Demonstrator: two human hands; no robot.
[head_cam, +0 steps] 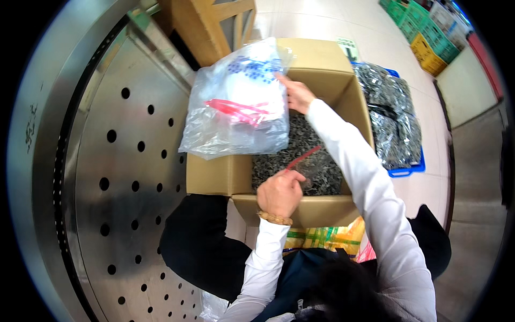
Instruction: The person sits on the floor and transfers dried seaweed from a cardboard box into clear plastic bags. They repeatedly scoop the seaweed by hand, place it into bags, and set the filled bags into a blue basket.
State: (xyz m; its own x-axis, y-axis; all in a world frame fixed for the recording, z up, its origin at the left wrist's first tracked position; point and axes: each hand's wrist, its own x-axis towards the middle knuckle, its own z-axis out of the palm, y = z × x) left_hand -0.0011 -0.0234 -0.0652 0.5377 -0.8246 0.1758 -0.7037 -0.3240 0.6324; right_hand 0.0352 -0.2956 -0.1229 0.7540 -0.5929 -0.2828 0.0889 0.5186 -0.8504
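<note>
A cardboard box (333, 212) stands open before me, with dark, shredded dried material (322, 177) inside. Over the box hangs my left hand (280, 193), fingers curled around something beside a thin red strip (303, 157); a clear plastic film seems to lie there too, though its outline is blurred. My right hand (298, 94) reaches to the right edge of a clear plastic bag (241, 141) with blue print. Several pink strips (241, 110) lie on or in that bag, which covers the box's upper left part. Whether the right fingers pinch the bag is unclear.
Right of the box, a blue tray (406, 172) bears several packed clear bags (386, 137) of dark material. A perforated metal panel (124, 209) stands at left, a wooden piece of furniture (205, 32) behind. Green crates (418, 20) and a yellow crate (426, 54) are at upper right.
</note>
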